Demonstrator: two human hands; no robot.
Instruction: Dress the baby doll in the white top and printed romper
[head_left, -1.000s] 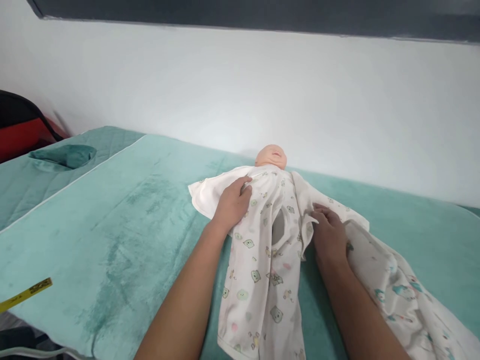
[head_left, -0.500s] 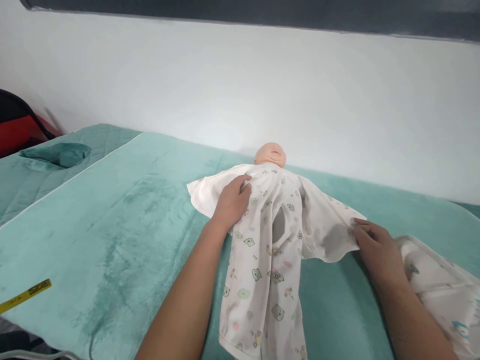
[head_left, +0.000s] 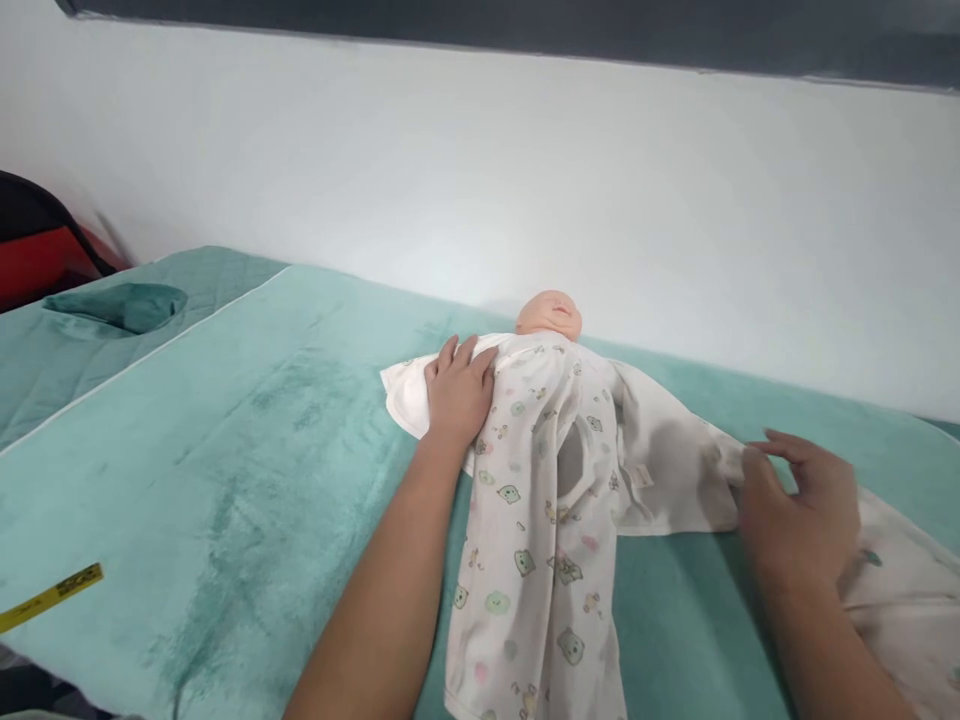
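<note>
A baby doll lies face up, its bald head (head_left: 550,314) near the wall. Over its body is a white baby romper (head_left: 517,560) printed with green and pink animals. Its two leg parts reach toward me, and an oval gap shows between the front folds. My left hand (head_left: 460,390) rests flat on the romper's upper left part, fingers spread. At the far right edge of the opened-out side flap (head_left: 671,480), my right hand (head_left: 802,510) pinches the cloth between thumb and finger. Its grip is partly hidden.
A second printed white cloth (head_left: 911,590) lies under and beside my right forearm. Everything rests on a green plush cover (head_left: 300,450) against a white wall (head_left: 450,180). A yellow strip (head_left: 52,598) is at the left, and a red and black bag (head_left: 45,245) stands behind.
My left hand has spread its fingers and flattened on the romper. My right hand has shifted right and turned, drawing the flap's edge outward; a small label now shows on the flap.
</note>
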